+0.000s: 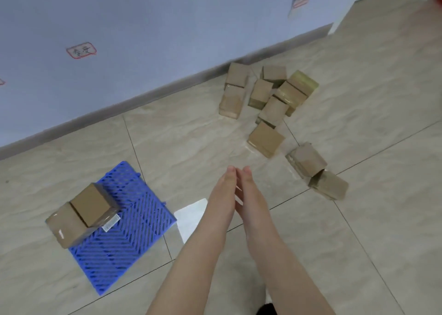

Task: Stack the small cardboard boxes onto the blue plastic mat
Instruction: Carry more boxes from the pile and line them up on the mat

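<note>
A blue plastic mat (134, 233) lies on the tiled floor at lower left. Two small cardboard boxes sit side by side on its left edge, the nearer box (68, 228) partly overhanging and the farther box (93, 204) beside it. Several more cardboard boxes (270, 99) lie scattered near the wall at upper right, one box (265, 138) closest to my hands. My left hand (221, 195) and my right hand (248, 192) reach forward side by side with straight fingers, empty, above bare floor between the mat and the scattered boxes.
A pale blue wall (143, 27) with a grey skirting runs diagonally behind. Two more boxes (318, 171) lie to the right of my hands. A bright light patch (189, 216) shines on the tile beside the mat.
</note>
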